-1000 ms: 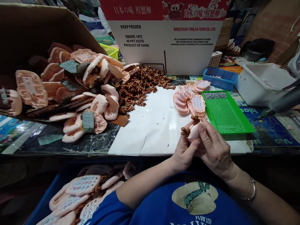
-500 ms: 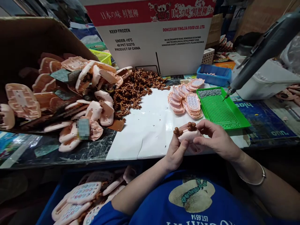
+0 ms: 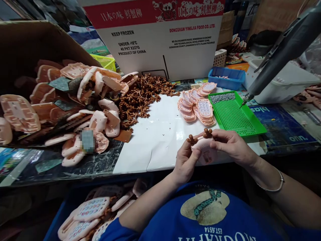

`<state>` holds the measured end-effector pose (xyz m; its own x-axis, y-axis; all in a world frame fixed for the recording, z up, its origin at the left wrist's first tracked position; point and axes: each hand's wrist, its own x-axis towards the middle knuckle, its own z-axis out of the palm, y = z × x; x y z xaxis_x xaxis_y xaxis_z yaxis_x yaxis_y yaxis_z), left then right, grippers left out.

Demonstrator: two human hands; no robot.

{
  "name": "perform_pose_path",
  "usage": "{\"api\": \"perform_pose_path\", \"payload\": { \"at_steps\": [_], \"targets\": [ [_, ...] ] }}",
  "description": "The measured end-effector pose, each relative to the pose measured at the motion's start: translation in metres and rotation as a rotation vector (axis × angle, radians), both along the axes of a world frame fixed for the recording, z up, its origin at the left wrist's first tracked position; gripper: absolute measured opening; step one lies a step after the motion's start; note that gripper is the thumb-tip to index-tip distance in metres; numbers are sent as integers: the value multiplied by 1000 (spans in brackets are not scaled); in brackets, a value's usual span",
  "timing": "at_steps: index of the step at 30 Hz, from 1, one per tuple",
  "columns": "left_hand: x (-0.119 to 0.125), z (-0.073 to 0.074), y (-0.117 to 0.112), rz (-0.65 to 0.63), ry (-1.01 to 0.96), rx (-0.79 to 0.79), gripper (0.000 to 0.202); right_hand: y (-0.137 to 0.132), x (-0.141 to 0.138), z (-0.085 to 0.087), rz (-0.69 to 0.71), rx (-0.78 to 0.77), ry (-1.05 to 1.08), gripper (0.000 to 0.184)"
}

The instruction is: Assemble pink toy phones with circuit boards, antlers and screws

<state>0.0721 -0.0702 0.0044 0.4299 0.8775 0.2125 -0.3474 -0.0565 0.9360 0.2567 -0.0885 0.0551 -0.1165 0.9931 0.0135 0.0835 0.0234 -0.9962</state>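
Note:
Between my two hands is a pink plastic toy phone casing (image 3: 206,152) with brown antler pieces (image 3: 207,133) sticking out of its top edge. My left hand (image 3: 187,160) grips its left side, thumb on the near face. My right hand (image 3: 229,145) pinches the right side near the top. The casing is over the front edge of the white work sheet (image 3: 160,147). Beyond it lie stacked pink keypad panels (image 3: 204,108). To their right, a green tray (image 3: 238,115) holds small silver screws (image 3: 222,97).
A grey electric screwdriver (image 3: 278,57) hangs at the right, tip over the green tray. Brown antler pieces (image 3: 140,97) are heaped at the back. Pink shells (image 3: 96,83) spill from a cardboard box (image 3: 50,36) on the left. Below the table, a blue bin (image 3: 59,217) holds casings with keypads.
The casing has tilted in my hands, so more of its lower face shows. My view has shifted slightly. Both hands keep their hold.

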Motion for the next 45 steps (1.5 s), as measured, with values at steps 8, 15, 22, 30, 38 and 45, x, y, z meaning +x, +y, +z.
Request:
{"api": "perform_pose_path", "payload": {
  "at_steps": [8,15,22,30,38,45],
  "targets": [
    [5,11,-3,82,-30,19,37,-2,0,-4,-75,95,-120,33],
    [5,8,-1,150,43,74,32,-1,-3,-7,-117,111,-76,30],
    [9,10,6,49,-6,11,45,-2,1,-26,-144,86,108,28],
    [5,5,6,76,99,204,41,3,1,-27,-146,115,48,37],
    [-2,12,10,22,282,596,39,3,-2,3,-27,440,-342,18],
    [-1,10,15,88,400,700,35,1,-17,14,-180,514,-475,11]
  ]
}}
